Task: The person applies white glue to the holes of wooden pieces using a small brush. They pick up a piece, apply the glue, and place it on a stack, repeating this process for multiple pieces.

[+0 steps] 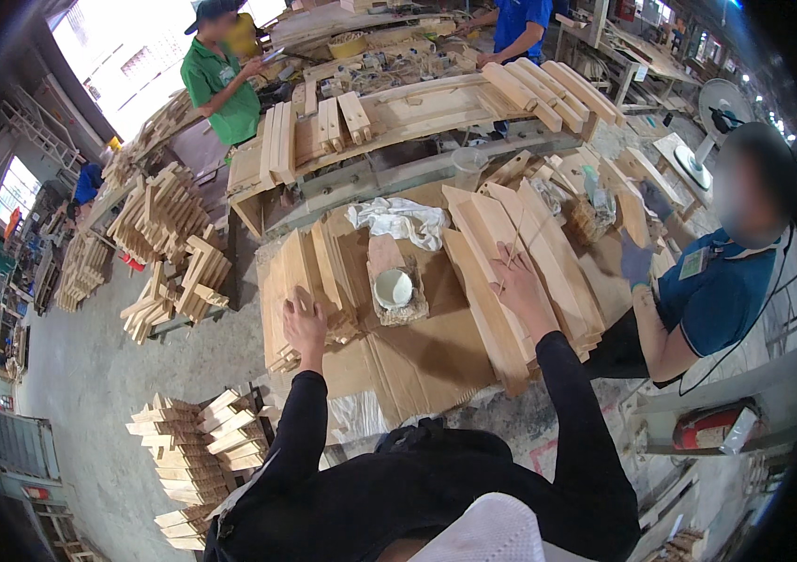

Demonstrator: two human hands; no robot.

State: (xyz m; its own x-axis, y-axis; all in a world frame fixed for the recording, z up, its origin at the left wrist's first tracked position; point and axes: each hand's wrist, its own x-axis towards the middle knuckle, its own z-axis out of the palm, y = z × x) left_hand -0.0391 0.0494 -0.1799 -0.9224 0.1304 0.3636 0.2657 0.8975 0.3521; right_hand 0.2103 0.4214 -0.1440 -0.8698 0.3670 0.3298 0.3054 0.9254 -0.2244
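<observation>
My left hand (305, 324) is closed over the top edge of a stack of upright light wooden pieces (290, 281) at the left side of a cardboard-covered bench (417, 351). My right hand (518, 281) lies flat, fingers spread, on a row of long tapered wooden boards (511, 253) leaning across the right side. Between my hands stands a small white cup (394, 288) on a stained block. A crumpled white cloth (400, 221) lies behind it.
A person in a blue shirt and gloves (698, 290) sits at the right, handling wood. Two more people stand at the far benches (222, 80). Piles of wooden parts (201, 450) sit on the floor at left. A standing fan (717, 108) is at far right.
</observation>
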